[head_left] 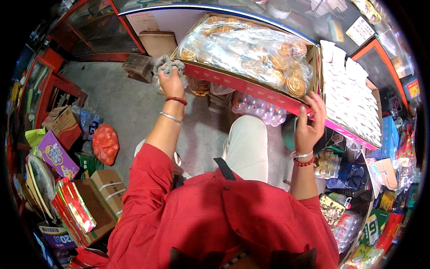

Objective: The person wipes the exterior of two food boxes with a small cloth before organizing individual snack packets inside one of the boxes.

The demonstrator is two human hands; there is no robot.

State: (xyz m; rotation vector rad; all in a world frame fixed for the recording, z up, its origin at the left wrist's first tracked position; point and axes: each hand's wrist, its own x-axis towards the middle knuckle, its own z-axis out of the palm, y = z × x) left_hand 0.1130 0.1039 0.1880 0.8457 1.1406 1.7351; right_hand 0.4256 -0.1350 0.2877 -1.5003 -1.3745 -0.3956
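Note:
A crumpled grey cloth (169,65) is held in my left hand (173,83), beside the near left corner of a shallow cardboard box with a red front (231,80). Round golden mooncakes or pastries (295,86) fill the box under clear plastic film (242,47). My right hand (311,117) is at the box's near right corner, fingers apart and holding nothing; whether the fingertips touch the edge I cannot tell. Adjoining on the right is a second box with a pink edge (352,136), full of small white packets (349,90).
Under the boxes stand a shrink-wrapped bottle pack (258,107) and a wooden block (137,67). On the left floor are a red plastic bag (105,144) and cardboard cartons (109,188). A glass counter (215,7) runs behind; packaged goods crowd the right.

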